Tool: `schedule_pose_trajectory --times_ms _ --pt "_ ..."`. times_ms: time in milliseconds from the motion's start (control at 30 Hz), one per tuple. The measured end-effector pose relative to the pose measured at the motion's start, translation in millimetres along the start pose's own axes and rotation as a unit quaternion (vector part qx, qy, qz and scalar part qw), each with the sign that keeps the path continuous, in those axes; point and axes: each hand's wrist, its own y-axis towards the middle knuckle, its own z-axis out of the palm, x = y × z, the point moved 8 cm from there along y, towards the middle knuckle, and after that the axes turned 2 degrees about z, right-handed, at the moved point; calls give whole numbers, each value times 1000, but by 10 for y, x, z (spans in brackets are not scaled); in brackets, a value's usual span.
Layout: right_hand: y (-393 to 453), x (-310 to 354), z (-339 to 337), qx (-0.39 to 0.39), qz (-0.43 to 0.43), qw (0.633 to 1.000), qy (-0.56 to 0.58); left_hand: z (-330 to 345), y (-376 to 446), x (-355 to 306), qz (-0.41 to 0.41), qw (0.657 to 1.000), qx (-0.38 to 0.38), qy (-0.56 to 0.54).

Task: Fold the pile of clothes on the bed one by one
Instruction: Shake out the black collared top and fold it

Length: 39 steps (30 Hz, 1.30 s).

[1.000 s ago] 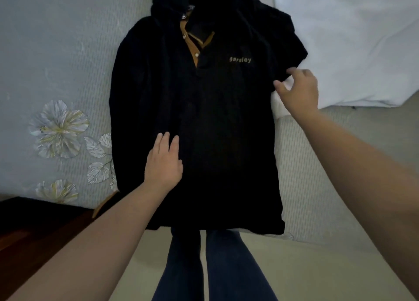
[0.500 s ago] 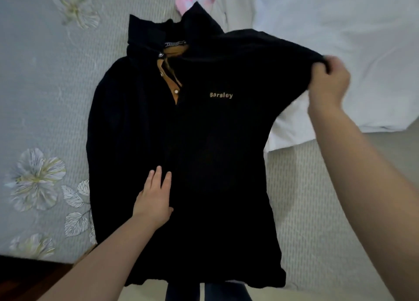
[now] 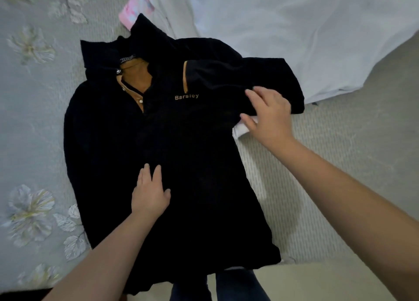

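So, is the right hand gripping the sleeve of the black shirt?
No, the right hand lies open over the black shirt, its fingers straight.

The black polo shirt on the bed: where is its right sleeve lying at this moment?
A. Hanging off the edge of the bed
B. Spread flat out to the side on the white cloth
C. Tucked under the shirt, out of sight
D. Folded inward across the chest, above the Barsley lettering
D: the right sleeve, with its tan cuff, lies folded over the chest of the black polo shirt, above the lettering, by the right hand.
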Motion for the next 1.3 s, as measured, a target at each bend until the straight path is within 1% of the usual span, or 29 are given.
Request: schedule_pose_trajectory --times_ms 67,100,200,300,333,400,467,500,533,567,633,700,767,800,867,900,933,967,1000,1067,1133,1233,1300 --pt "288 296 222 51 -34 996 -59 38 -9 12 -3 1000 2 7" --pt "420 395 320 63 -42 994 -85 54 -16 27 -4 1000 6 8" --pt "740 603 557 83 -41 987 -134 37 -31 105 0 1000 4 -17" --pt "901 794 756 107 -73 973 -193 -139 -26 302 6 999 -25 -36" --pt "948 830 766 100 -70 973 -195 -222 -15 389 10 999 -38 -38" --pt "1043 870 681 50 -28 988 -141 -394 -10 617 7 997 -65 -48" --pt "1075 920 451 -38 30 998 -49 -519 -23 895 -13 993 -89 -79" --pt "1059 1014 331 -83 36 996 -2 -555 -37 1047 -29 989 -97 -103" --pt "1025 1172 241 -117 24 992 45 -573 -60 1191 -48 985 -102 -128" --pt "977 1388 199 -128 2 987 95 -585 -91 1325 -66 981 -102 -150" --pt "820 1922 257 -113 -57 975 181 -585 -165 1567 -87 977 -100 -170" --pt "636 2449 457 -97 -105 965 219 -592 -229 1779 -91 975 -98 -180" --pt "505 2880 800 -57 -118 968 216 -610 -261 1990 -95 973 -94 -189" --pt "452 3034 1036 -12 -116 975 190 -618 -262 2087 -94 973 -93 -187" --pt "288 3161 1600 114 -118 983 84 -616 -236 2245 -87 974 -90 -187" --pt "160 3157 1863 186 -136 973 21 -610 -220 2304 -83 974 -86 -191" --pt "25 3118 2065 251 -155 955 -29 -608 -201 2351 -79 974 -84 -196" --pt "-84 3057 2187 294 -170 938 -60 -610 -181 2384 -74 974 -82 -198" --pt "-154 2995 2223 310 -180 931 -71 -611 -159 2405 -66 975 -81 -198" --pt "-205 2878 2104 288 -188 938 -50 -630 -89 2370 -42 975 -84 -200" --pt "-217 2754 1848 238 -183 954 -1 -697 11 2254 -8 973 -100 -209" --pt "-218 2348 1316 133 -131 982 22 -947 168 1954 54 959 -176 -218" --pt "-214 1907 936 55 -86 995 -10 -1153 255 1629 119 944 -229 -203"
